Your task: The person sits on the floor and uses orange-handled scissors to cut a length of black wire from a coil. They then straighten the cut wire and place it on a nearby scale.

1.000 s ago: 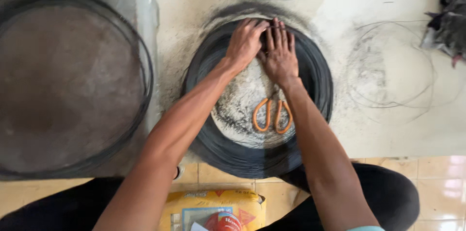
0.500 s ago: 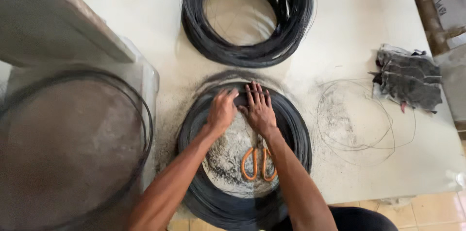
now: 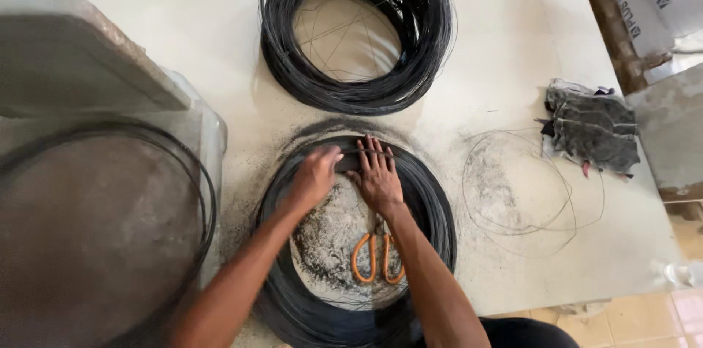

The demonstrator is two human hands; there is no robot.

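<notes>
Both my hands are on the far rim of the near wire coil (image 3: 432, 245), which lies flat on the white table (image 3: 183, 48) right in front of me. Left hand (image 3: 316, 176) is curled over the strands, looks like it's pinching a few; right hand (image 3: 378, 176) lies flat, fingers spread, pressing the bundle down, not closed on anything. Progress as I read it: early. The coil is still fully wound, nothing cut or pulled free that I can see. Orange-handled scissors (image 3: 375, 259) sit untouched inside the ring, close behind my right wrist, blades hidden under my forearm. Around: a second wire coil (image 3: 351, 84) further back, well apart; a single loose wire loop (image 3: 527, 187) to the right; a grey rag (image 3: 589, 128) beyond it; a round sieve-like pan (image 3: 95, 223) on the left. Nothing blocks the hands; stray strands could snag.
</notes>
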